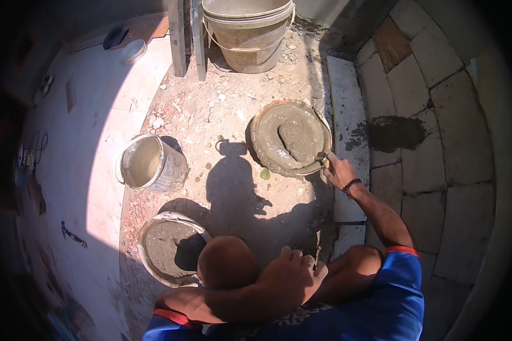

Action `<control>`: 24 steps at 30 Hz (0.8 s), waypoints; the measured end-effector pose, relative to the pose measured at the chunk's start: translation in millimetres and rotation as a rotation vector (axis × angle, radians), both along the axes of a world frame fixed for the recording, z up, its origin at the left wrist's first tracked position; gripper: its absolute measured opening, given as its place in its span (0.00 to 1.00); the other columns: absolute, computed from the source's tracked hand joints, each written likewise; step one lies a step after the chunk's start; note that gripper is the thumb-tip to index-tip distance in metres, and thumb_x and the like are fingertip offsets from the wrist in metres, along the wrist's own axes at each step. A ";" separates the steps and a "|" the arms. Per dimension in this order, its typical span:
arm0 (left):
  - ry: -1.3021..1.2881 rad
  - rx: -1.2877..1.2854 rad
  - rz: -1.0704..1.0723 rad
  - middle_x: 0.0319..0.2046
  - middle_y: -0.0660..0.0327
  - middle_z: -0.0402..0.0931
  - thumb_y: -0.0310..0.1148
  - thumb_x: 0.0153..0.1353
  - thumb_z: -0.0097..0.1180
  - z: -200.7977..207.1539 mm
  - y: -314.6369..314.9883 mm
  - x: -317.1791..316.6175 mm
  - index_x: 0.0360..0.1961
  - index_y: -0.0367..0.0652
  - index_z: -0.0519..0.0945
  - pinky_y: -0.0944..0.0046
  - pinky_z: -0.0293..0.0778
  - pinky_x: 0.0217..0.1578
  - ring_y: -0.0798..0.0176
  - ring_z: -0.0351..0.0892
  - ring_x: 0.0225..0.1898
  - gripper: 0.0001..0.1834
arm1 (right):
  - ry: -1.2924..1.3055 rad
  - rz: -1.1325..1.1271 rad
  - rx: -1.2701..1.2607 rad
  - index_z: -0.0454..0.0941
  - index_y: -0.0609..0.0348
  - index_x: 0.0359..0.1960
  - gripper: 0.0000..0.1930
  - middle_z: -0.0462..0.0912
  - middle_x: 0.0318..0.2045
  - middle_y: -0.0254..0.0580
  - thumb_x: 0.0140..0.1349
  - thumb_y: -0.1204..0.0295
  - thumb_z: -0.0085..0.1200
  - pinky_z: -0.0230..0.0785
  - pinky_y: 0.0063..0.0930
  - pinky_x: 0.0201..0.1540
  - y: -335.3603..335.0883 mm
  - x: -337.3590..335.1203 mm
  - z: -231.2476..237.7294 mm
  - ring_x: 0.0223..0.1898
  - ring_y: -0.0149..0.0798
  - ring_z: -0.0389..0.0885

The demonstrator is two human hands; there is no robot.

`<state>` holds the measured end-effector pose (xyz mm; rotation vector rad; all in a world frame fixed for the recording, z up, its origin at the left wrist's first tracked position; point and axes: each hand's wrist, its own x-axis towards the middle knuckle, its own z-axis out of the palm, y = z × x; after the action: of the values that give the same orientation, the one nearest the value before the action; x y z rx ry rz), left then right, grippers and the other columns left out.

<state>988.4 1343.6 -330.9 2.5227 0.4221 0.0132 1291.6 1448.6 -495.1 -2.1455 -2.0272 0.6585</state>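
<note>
While I crouch over the rubble-strewn ground (222,113), my right hand (338,170) is closed around the handle of a trowel (322,160), whose tip rests at the near rim of the pan (290,136). The pan is round, shallow and crusted grey; it holds a mound of wet mortar (294,140), smooth and glossy around a darker lump. My left hand (293,273) is curled loosely over my knee, fingers bent, holding nothing that I can make out. A black band circles my right wrist.

Left of the pan stands a tilted bucket (151,163), cylindrical, its walls smeared pale. Nearer me a second bucket (168,250) holds coarse grey mortar, half in shadow. A larger bucket (247,31), beige and stained, stands at the far edge beside two upright planks (185,37). To the right lie pale stone slabs (438,131), flat and rectangular, one bearing a dark wet patch (395,132). White tiles (102,113) cover the floor at left.
</note>
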 end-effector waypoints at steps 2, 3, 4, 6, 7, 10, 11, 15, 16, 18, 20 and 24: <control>0.007 -0.031 -0.025 0.36 0.47 0.79 0.37 0.61 0.52 1.0 3.6 0.0 0.48 0.37 0.73 0.53 0.70 0.40 0.48 0.80 0.39 0.18 | 0.012 -0.001 0.024 0.68 0.61 0.44 0.16 0.81 0.28 0.61 0.56 0.68 0.55 0.73 0.53 0.39 -1.8 -0.6 -1.0 0.35 0.63 0.80; 0.003 -0.045 -0.039 0.35 0.47 0.78 0.38 0.62 0.52 -0.4 4.8 2.1 0.49 0.37 0.73 0.52 0.71 0.41 0.47 0.79 0.37 0.19 | 0.027 -0.034 0.035 0.68 0.61 0.44 0.16 0.81 0.28 0.61 0.56 0.68 0.54 0.73 0.53 0.39 -4.2 0.6 -3.5 0.35 0.64 0.80; -0.020 -0.059 -0.068 0.35 0.47 0.77 0.40 0.63 0.53 -1.4 6.0 6.8 0.50 0.37 0.73 0.52 0.71 0.41 0.46 0.79 0.36 0.20 | 0.022 -0.080 0.047 0.68 0.61 0.44 0.16 0.81 0.28 0.61 0.56 0.68 0.54 0.73 0.53 0.39 -8.2 7.0 0.8 0.34 0.64 0.80; -0.022 -0.049 -0.064 0.35 0.47 0.77 0.41 0.63 0.54 -2.3 9.5 7.6 0.51 0.38 0.74 0.52 0.71 0.42 0.46 0.79 0.36 0.21 | -0.055 -0.012 0.042 0.67 0.62 0.42 0.15 0.80 0.26 0.59 0.56 0.69 0.55 0.72 0.53 0.38 -6.3 10.4 13.7 0.33 0.64 0.80; -0.005 -0.022 -0.042 0.35 0.47 0.78 0.42 0.63 0.54 4.1 12.0 1.2 0.52 0.38 0.74 0.52 0.71 0.42 0.46 0.79 0.36 0.21 | -0.008 0.044 0.071 0.68 0.62 0.43 0.16 0.81 0.26 0.59 0.56 0.69 0.56 0.72 0.53 0.39 2.9 1.3 19.7 0.34 0.63 0.80; 0.005 -0.075 -0.052 0.34 0.47 0.78 0.44 0.63 0.55 2.5 17.8 5.2 0.52 0.40 0.74 0.52 0.71 0.42 0.46 0.79 0.37 0.22 | -0.023 0.008 0.101 0.68 0.63 0.45 0.19 0.81 0.26 0.59 0.55 0.68 0.58 0.72 0.53 0.39 1.8 9.2 68.6 0.34 0.63 0.80; -0.012 -0.044 -0.049 0.33 0.48 0.78 0.45 0.62 0.56 1.6 18.0 6.0 0.52 0.41 0.75 0.52 0.72 0.42 0.46 0.79 0.38 0.22 | -0.003 0.009 0.155 0.67 0.63 0.45 0.20 0.81 0.27 0.60 0.54 0.69 0.59 0.71 0.53 0.39 1.8 11.0 90.4 0.35 0.63 0.80; 0.002 -0.026 -0.065 0.34 0.48 0.79 0.45 0.62 0.56 2.6 19.7 12.6 0.52 0.41 0.75 0.52 0.72 0.43 0.46 0.79 0.38 0.23 | 0.221 0.006 0.211 0.65 0.62 0.43 0.23 0.73 0.25 0.48 0.50 0.75 0.68 0.68 0.35 0.33 -6.5 13.9 180.4 0.28 0.39 0.74; -0.010 -0.034 -0.082 0.35 0.48 0.79 0.45 0.62 0.56 3.8 20.2 15.4 0.52 0.41 0.75 0.52 0.72 0.43 0.46 0.79 0.38 0.23 | 0.283 0.053 0.217 0.64 0.64 0.44 0.24 0.75 0.26 0.53 0.51 0.72 0.66 0.67 0.40 0.34 -12.8 20.2 204.0 0.29 0.49 0.78; -0.002 -0.035 -0.089 0.35 0.48 0.79 0.45 0.62 0.56 5.2 21.2 15.9 0.52 0.41 0.75 0.52 0.72 0.43 0.46 0.79 0.38 0.23 | 0.425 0.048 0.205 0.69 0.65 0.43 0.22 0.75 0.25 0.42 0.52 0.69 0.67 0.67 0.32 0.30 -17.2 21.9 236.8 0.28 0.35 0.76; 0.007 -0.033 -0.087 0.36 0.48 0.79 0.46 0.62 0.55 4.1 22.2 13.1 0.52 0.41 0.75 0.52 0.72 0.44 0.47 0.79 0.38 0.23 | 0.575 -0.053 0.113 0.74 0.65 0.44 0.19 0.75 0.26 0.33 0.55 0.68 0.66 0.67 0.23 0.28 -18.4 26.4 253.1 0.27 0.25 0.74; 0.021 -0.046 -0.093 0.37 0.47 0.79 0.46 0.62 0.55 2.8 22.5 14.4 0.53 0.42 0.74 0.52 0.72 0.44 0.46 0.79 0.39 0.23 | 0.998 -0.288 -0.076 0.77 0.64 0.47 0.18 0.77 0.27 0.33 0.59 0.65 0.62 0.69 0.22 0.25 -28.4 84.5 242.0 0.24 0.25 0.75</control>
<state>1002.8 1366.1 -328.0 2.4961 0.3094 -0.0575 1376.2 1420.2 -253.1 -1.5487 -1.1444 1.3888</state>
